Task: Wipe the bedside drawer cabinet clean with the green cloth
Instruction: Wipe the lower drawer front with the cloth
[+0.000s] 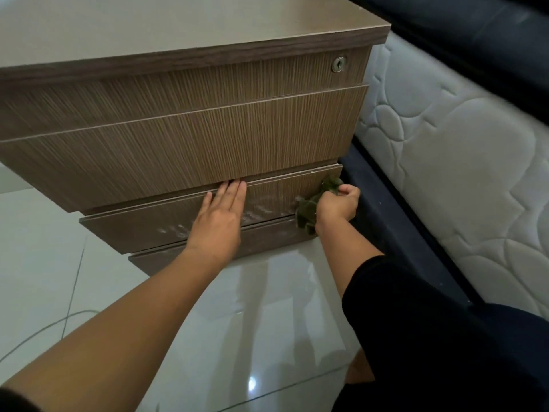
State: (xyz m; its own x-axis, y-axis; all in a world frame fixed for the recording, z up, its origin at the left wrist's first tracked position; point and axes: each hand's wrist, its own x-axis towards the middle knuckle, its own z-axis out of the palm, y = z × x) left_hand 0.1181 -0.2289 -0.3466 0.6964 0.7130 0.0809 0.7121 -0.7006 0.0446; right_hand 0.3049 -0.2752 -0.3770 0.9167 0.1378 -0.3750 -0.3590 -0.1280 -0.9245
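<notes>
Cloth [309, 208], green and bunched, sits inside the right hand [337, 205], whose fingers are curled tight around it; folds spill out above the knuckles and hang below the wrist. The cloth touches the right end of the third drawer front [267, 197] of the cabinet [190, 138], close to its corner by the bed frame [395, 215]. The left hand [218, 215] lies flat on the same drawer front, fingers straight and close together, their tips [234, 184] reaching into the gap under the drawer above. Pale smears [178, 230] show on the wood beside and below that hand. All drawers appear pushed in, so their contents cannot be seen. A lock [339, 64] sits at the top drawer's right end. A quilted mattress [445, 162] lies to the right, and a thin cable [38, 334] crosses the glossy floor tiles [267, 322].
</notes>
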